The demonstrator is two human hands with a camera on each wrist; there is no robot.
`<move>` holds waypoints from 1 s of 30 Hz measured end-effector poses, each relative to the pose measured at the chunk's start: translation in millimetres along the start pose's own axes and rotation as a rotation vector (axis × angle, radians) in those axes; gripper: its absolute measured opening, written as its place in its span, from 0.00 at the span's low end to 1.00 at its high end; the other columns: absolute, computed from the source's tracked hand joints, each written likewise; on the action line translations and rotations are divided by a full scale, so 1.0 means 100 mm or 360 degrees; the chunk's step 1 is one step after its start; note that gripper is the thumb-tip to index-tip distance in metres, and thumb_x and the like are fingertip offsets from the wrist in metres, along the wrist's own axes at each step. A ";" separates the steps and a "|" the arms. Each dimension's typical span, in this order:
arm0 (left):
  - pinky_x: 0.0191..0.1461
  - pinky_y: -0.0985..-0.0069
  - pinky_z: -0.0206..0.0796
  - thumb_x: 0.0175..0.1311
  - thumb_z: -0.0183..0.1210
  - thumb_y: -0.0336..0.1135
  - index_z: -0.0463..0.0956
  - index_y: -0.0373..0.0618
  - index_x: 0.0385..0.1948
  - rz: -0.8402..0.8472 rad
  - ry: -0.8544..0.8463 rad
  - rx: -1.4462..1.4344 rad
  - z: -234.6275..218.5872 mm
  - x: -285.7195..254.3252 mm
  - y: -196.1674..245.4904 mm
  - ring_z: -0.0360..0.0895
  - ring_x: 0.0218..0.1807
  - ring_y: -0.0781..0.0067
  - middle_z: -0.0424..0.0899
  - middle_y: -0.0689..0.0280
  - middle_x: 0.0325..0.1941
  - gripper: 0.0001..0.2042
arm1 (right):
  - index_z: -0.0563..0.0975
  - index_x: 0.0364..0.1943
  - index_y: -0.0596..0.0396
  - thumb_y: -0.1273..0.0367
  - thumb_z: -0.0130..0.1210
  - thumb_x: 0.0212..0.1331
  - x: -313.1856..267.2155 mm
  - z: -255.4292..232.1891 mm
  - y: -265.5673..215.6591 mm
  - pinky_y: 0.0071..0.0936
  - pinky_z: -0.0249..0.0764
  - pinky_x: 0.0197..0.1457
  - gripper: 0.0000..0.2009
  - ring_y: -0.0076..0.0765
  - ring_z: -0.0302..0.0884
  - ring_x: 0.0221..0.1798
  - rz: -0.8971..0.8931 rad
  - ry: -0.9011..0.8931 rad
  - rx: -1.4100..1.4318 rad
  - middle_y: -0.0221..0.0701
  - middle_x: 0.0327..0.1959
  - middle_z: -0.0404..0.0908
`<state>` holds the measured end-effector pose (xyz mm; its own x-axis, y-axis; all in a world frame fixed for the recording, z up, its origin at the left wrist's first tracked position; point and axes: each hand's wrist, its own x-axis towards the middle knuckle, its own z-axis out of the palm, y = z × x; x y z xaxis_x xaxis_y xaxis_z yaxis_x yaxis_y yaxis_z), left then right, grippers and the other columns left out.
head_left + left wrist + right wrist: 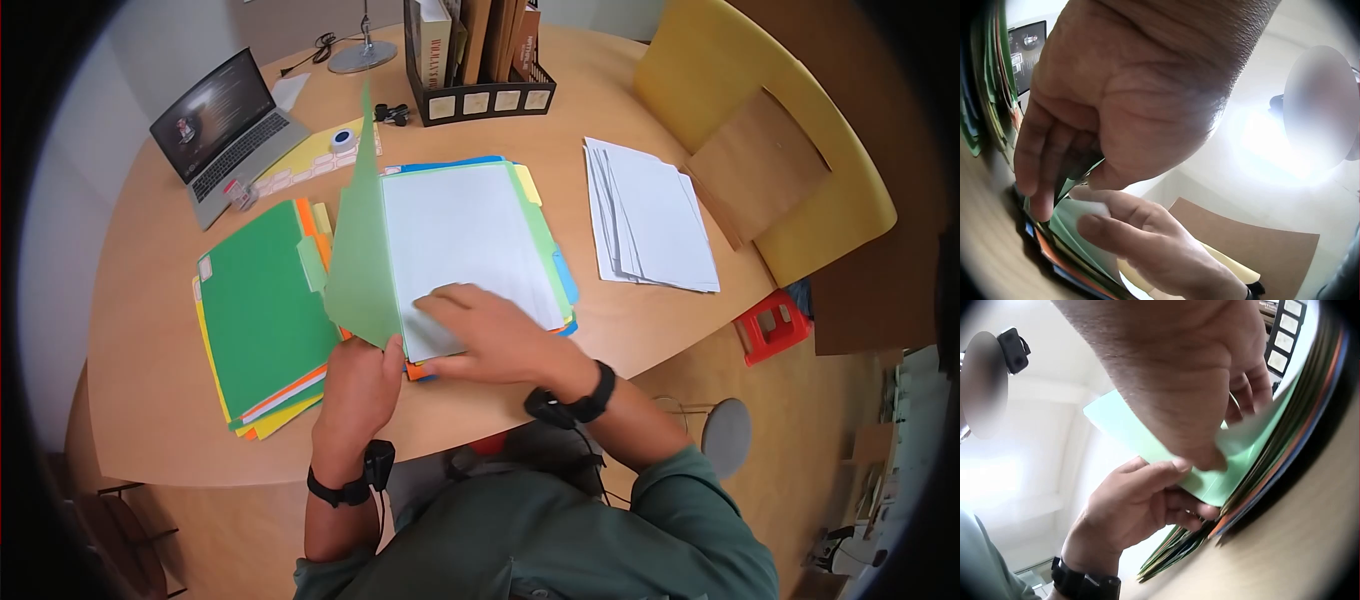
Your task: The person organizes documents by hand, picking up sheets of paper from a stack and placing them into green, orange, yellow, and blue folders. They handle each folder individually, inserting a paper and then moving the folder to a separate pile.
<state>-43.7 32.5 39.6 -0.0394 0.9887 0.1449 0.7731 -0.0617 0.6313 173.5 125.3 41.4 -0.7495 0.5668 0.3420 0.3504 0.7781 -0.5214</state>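
Note:
A light green folder (362,265) stands with its cover raised, on top of a stack of coloured folders. My left hand (358,388) pinches the lower corner of that cover between thumb and fingers. White paper (465,235) lies inside the folder on its right side. My right hand (495,335) rests on the paper near its lower left, fingers spread over the sheet and thumb by the bottom edge. In the right wrist view the green cover (1129,425) rises behind my right hand, with layered folder edges (1291,444) beneath the paper.
Left of the stack lies a pile of folders topped by a dark green one (265,310). A laptop (230,130), tape roll (343,140) and black book rack (490,100) stand farther back. Loose white papers (655,215) lie on the right, near a yellow chair (850,190).

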 end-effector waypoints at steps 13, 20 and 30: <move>0.58 0.43 0.73 0.78 0.54 0.31 0.79 0.30 0.54 -0.0289 -0.0048 -0.0024 -0.04 -0.04 0.11 0.81 0.50 0.30 0.85 0.38 0.49 0.13 | 0.81 0.67 0.60 0.61 0.65 0.77 -0.97 -0.62 0.75 0.30 0.83 0.50 0.22 0.31 0.87 0.47 0.0996 0.0442 0.0506 0.42 0.48 0.91; 0.58 0.51 0.76 0.73 0.57 0.28 0.80 0.33 0.62 0.0200 0.0045 0.0100 -0.02 -0.09 -0.06 0.85 0.50 0.41 0.87 0.44 0.52 0.18 | 0.77 0.70 0.69 0.59 0.60 0.81 -0.93 -0.59 0.78 0.28 0.80 0.57 0.27 0.33 0.87 0.51 0.1171 0.0854 0.1101 0.42 0.47 0.92; 0.51 0.71 0.78 0.75 0.63 0.31 0.79 0.31 0.65 -0.0446 0.0019 -0.0209 0.04 0.05 0.12 0.87 0.48 0.67 0.91 0.52 0.51 0.20 | 0.83 0.64 0.58 0.70 0.72 0.67 -0.97 -0.38 0.91 0.34 0.84 0.44 0.22 0.33 0.88 0.37 0.0992 0.0515 0.0517 0.38 0.47 0.89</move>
<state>-31.4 37.0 44.8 -0.2475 0.9681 -0.0403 0.6425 0.1951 0.7410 299.1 151.5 -8.8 -0.2486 0.9639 0.0953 0.4338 0.1988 -0.8788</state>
